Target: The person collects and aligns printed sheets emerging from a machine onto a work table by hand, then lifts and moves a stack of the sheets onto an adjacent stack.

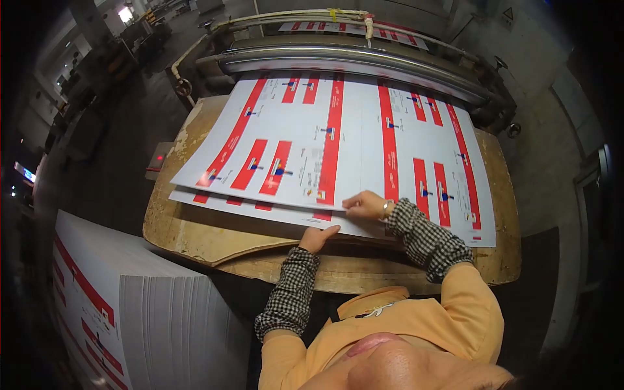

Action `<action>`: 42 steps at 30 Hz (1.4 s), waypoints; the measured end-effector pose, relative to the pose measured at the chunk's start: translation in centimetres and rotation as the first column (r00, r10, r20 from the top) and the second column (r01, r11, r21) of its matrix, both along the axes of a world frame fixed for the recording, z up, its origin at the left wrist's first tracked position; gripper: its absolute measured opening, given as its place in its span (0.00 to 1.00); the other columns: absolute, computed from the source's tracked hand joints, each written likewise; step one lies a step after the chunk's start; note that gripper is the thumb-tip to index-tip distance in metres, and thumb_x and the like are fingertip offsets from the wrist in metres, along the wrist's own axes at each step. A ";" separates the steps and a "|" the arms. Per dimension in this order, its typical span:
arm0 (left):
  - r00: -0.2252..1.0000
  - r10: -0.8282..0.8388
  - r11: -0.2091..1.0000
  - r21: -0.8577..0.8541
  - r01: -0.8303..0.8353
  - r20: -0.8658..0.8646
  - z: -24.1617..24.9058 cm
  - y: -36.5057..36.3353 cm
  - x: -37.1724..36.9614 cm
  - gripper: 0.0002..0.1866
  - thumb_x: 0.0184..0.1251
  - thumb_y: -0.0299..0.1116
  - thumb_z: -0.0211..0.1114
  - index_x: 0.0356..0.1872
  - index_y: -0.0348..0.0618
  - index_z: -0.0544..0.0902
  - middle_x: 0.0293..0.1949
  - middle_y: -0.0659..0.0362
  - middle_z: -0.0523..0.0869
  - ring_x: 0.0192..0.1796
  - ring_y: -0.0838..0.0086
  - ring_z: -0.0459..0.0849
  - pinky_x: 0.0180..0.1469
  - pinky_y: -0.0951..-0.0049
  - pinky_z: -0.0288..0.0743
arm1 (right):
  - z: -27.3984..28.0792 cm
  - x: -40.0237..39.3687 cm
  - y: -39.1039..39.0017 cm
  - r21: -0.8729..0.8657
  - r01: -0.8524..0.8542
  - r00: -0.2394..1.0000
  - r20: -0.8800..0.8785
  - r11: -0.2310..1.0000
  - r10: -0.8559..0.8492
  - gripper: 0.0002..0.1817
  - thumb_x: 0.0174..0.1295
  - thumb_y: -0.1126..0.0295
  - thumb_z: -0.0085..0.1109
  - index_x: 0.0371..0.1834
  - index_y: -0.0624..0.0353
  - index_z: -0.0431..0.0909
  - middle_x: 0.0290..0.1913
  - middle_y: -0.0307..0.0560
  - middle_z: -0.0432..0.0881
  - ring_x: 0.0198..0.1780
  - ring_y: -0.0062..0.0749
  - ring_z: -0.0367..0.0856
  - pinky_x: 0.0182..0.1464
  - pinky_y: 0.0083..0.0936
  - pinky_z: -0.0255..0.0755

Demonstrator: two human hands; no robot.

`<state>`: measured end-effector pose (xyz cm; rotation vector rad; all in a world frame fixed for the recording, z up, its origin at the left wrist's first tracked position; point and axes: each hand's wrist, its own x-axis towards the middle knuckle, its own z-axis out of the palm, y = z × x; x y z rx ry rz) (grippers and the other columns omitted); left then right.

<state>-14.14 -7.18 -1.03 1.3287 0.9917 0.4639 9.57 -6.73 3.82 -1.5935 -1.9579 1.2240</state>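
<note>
A large printed sheet (361, 143), white with red bands and small blue marks, lies on the worn wooden table and reaches the roller at its far end. Its near left edge is raised above a second printed sheet (279, 212) underneath. My right hand (367, 205) pinches the upper sheet's near edge, fingers closed. Just to the left and nearer me, my left hand (316, 239) grips the lower sheet's near edge, thumb on top; the fingers beneath are partly hidden.
The wooden table (188, 227) has a chipped, curved front edge. Beyond it stands a roller machine (351, 62) with pipes and handwheels. A tall stack of printed sheets (169, 305) rises at lower left. Another printed sheet (354, 28) shows behind the rollers.
</note>
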 end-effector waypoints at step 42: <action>0.911 0.253 0.963 0.001 -0.268 0.326 -3.0 -1.3 1.3 0.23 0.61 0.18 0.54 0.59 0.27 0.65 0.55 0.42 0.74 0.56 0.63 0.78 0.57 0.71 0.72 | -9.2 -1.5 5.3 0.524 0.526 0.749 0.087 0.670 -0.657 0.15 0.50 0.64 0.57 0.36 0.65 0.78 0.37 0.56 0.79 0.40 0.47 0.77 0.44 0.34 0.71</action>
